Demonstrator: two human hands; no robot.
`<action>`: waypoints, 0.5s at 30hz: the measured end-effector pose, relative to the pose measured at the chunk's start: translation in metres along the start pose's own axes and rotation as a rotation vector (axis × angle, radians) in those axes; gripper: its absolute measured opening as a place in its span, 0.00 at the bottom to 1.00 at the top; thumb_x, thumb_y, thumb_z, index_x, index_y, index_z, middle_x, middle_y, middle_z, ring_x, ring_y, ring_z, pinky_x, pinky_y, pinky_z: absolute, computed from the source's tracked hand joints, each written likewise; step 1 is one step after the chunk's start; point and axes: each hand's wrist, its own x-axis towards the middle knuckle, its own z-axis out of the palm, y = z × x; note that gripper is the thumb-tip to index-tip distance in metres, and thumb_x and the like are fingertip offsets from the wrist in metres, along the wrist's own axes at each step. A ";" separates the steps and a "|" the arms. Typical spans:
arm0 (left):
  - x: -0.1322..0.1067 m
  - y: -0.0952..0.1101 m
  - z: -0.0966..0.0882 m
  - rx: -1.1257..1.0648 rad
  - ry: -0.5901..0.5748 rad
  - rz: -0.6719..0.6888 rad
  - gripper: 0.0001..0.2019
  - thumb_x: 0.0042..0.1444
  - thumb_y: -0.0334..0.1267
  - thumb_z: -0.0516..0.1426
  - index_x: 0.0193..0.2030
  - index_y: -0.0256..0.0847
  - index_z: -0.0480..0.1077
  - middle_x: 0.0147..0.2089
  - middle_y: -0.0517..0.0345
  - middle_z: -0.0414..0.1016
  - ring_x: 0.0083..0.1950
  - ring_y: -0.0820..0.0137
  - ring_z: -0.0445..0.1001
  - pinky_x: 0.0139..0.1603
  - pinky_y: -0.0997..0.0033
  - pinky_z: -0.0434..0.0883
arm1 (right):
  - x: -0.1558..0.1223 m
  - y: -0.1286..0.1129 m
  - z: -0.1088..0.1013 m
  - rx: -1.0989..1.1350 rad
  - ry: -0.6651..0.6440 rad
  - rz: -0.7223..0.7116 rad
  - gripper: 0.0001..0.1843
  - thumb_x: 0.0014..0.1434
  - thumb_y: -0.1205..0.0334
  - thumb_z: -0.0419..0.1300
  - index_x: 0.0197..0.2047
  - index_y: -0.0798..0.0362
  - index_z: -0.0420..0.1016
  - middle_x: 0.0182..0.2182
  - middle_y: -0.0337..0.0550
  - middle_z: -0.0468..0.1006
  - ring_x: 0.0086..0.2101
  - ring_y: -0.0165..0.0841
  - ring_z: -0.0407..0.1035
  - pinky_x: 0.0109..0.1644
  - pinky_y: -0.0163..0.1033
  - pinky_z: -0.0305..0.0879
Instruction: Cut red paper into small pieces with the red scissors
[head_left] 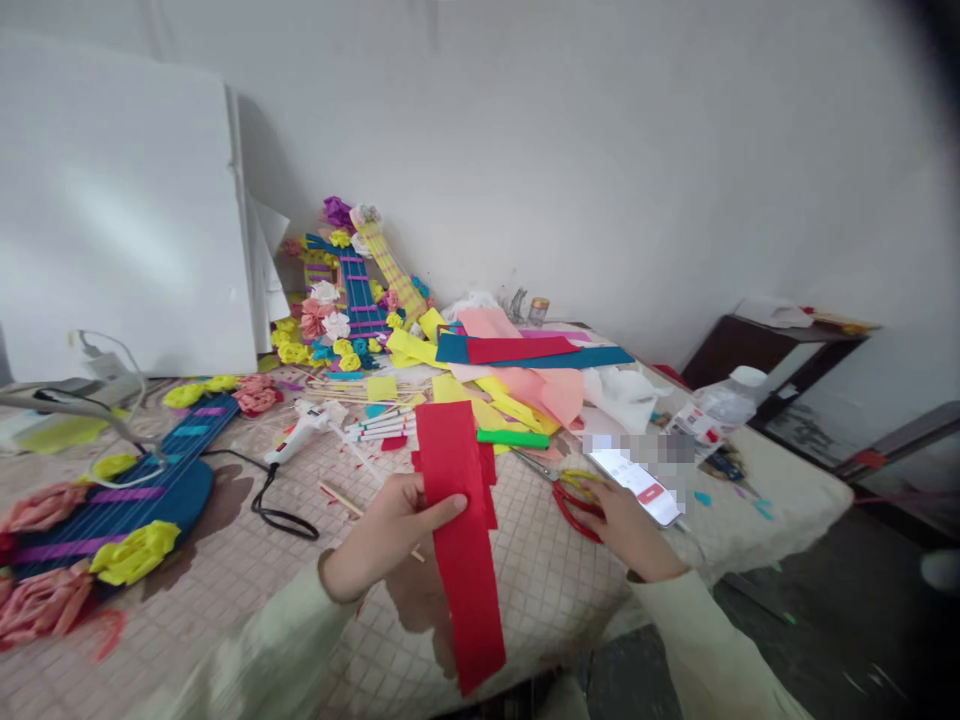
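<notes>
My left hand (397, 530) is closed on a long strip of red crepe paper (469, 590), its thumb across the front. The strip stands upright above the table's near edge, its lower end hanging toward me. Behind it show more pieces of red paper (489, 480), partly covered. At the right, my right hand (622, 520) has its fingers on the red and yellow handles of a pair of scissors (571, 505). The blades point away to the left, near a green marker (514, 439). A lit phone (634, 480) lies just beyond that hand.
A glue gun (304, 428) with a black cord lies left of centre. Paper-flowered blue guitar shapes stand at the back and lie at left (180, 500). Coloured crepe paper (555, 395) is heaped behind. A plastic bottle (720, 410) stands at right, near the table edge.
</notes>
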 end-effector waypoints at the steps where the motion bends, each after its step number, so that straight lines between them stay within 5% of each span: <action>1: -0.002 0.004 -0.001 -0.004 0.003 0.014 0.16 0.50 0.48 0.58 0.30 0.35 0.74 0.29 0.55 0.77 0.29 0.70 0.72 0.31 0.73 0.67 | 0.000 0.001 0.000 -0.043 -0.004 0.024 0.22 0.53 0.62 0.56 0.51 0.60 0.70 0.47 0.58 0.72 0.48 0.45 0.67 0.51 0.46 0.61; 6: -0.012 0.020 -0.005 -0.004 0.007 0.007 0.14 0.49 0.46 0.60 0.23 0.36 0.71 0.22 0.60 0.72 0.23 0.76 0.66 0.23 0.77 0.60 | 0.008 0.008 -0.004 0.020 -0.100 -0.024 0.23 0.53 0.63 0.55 0.53 0.61 0.69 0.49 0.58 0.72 0.50 0.45 0.65 0.54 0.46 0.59; 10: -0.016 0.026 -0.012 0.007 0.014 0.011 0.13 0.49 0.46 0.59 0.26 0.36 0.71 0.24 0.59 0.73 0.24 0.75 0.67 0.23 0.78 0.61 | 0.006 0.005 -0.017 0.230 -0.186 -0.009 0.18 0.51 0.58 0.57 0.44 0.57 0.74 0.40 0.53 0.77 0.42 0.44 0.70 0.47 0.47 0.63; 15: -0.015 0.032 -0.019 0.025 -0.025 -0.020 0.13 0.49 0.46 0.59 0.29 0.36 0.72 0.27 0.59 0.75 0.25 0.75 0.69 0.25 0.77 0.63 | -0.020 -0.036 -0.039 1.000 -0.177 0.068 0.17 0.51 0.52 0.59 0.41 0.54 0.68 0.38 0.48 0.76 0.28 0.32 0.68 0.28 0.37 0.63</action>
